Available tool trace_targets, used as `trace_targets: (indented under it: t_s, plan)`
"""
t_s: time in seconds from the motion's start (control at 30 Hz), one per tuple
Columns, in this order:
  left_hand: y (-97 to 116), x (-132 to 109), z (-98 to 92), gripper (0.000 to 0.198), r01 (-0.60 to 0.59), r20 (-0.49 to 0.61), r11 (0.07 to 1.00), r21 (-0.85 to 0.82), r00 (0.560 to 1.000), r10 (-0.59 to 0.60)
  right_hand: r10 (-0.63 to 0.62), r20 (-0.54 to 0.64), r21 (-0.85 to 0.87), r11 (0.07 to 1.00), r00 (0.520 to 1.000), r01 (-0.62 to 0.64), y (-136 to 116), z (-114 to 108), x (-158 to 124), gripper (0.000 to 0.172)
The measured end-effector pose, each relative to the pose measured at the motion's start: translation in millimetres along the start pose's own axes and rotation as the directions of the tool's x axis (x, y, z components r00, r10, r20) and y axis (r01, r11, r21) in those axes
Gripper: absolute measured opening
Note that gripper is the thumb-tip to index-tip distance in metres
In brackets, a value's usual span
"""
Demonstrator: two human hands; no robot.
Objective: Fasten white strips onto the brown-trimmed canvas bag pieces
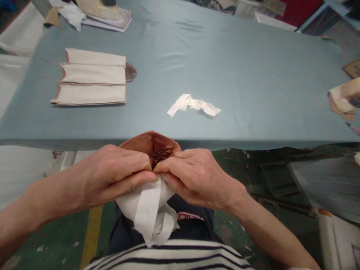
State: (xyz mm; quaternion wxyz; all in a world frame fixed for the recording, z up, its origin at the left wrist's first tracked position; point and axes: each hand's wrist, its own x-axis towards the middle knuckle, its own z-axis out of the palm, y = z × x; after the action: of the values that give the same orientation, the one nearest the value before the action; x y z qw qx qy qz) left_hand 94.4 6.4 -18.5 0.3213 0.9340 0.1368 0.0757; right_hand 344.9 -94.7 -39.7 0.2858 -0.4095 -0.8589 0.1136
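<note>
A brown pouch-like piece with white outer fabric is held over my lap, at the table's near edge. Its mouth gapes upward, and a bunch of thin brown strands or folds shows inside. My left hand pinches the near rim from the left, thumb toward me. On the other side, my right hand grips the same rim, its fingertips almost meeting the left ones. Below the fingers hangs a loose white fabric strip. The fingers hide the exact spot being gripped.
A blue-green covered table stretches ahead. On it lie a crumpled white cloth strip and, to the left, folded off-white pieces with a brown cord bundle. Papers sit at back left, a beige object at far right.
</note>
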Motion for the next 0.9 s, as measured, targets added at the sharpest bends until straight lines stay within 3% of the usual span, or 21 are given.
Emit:
trace_targets:
  t_s: [0.17, 0.37, 0.43, 0.53, 0.63, 0.73, 0.83, 0.9]
  plan:
    - [-1, -1, 8.2, 0.031, -0.168, -0.075, 0.974, 0.152, 0.981, 0.181, 0.036, 0.068, 0.05, 0.998, 0.997, -0.04, -2, -8, -4, 0.028]
    - [5, 2, 10.5, 0.03, -0.175, -0.171, 0.938, 0.298, 0.957, 0.233, 0.091, 0.064, 0.042, 0.995, 0.994, -0.094, -3, -9, -5, 0.029]
    - [7, 1, 8.7, 0.029, -0.154, -0.168, 0.964, 0.218, 0.967, 0.193, 0.099, 0.046, 0.127, 0.986, 0.994, -0.104, 0, -6, -4, 0.031]
    - [13, 4, 6.9, 0.029, -0.097, -0.143, 0.993, -0.071, 0.986, 0.086, 0.102, 0.02, 0.429, 0.898, 0.995, -0.101, 7, 2, 1, 0.033]
    - [17, 10, 14.8, 0.039, -0.09, -0.216, 0.912, -0.4, 0.976, 0.002, 0.172, 0.062, 0.724, 0.67, 0.983, -0.163, 13, 13, 7, 0.029]
    - [13, 15, 31.4, 0.053, -0.118, -0.289, 0.759, -0.641, 0.953, -0.096, 0.264, 0.141, 0.853, 0.457, 0.954, -0.253, 16, 21, 9, 0.036]
    - [4, 12, 40.9, 0.055, -0.059, -0.268, 0.716, -0.695, 0.946, -0.182, 0.289, 0.141, 0.873, 0.416, 0.947, -0.256, 19, 23, 7, 0.04]
    - [-1, 8, 38.2, 0.058, 0.017, -0.202, 0.799, -0.601, 0.964, -0.172, 0.294, 0.132, 0.864, 0.434, 0.947, -0.255, 21, 22, 3, 0.038]
